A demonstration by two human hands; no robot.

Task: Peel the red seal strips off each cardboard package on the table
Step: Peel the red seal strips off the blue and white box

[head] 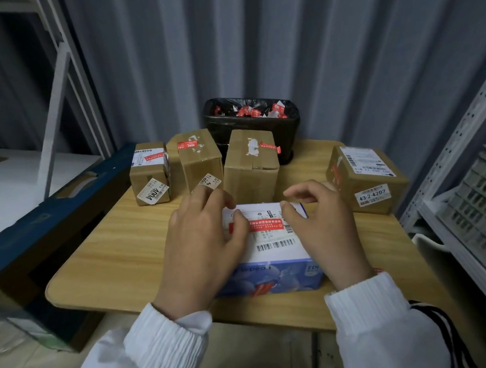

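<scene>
Right now I see the white-and-blue cardboard box (pixel 276 249) lying near the front middle of the wooden worktop (pixel 113 247), its red seal strip (pixel 266 226) stuck flat across the top. The left hand (pixel 202 242) grips the box's far left corner, thumb on the strip's left end. The right hand (pixel 323 230) is released, thumb touching the top, fingers loosely curled.
</scene>
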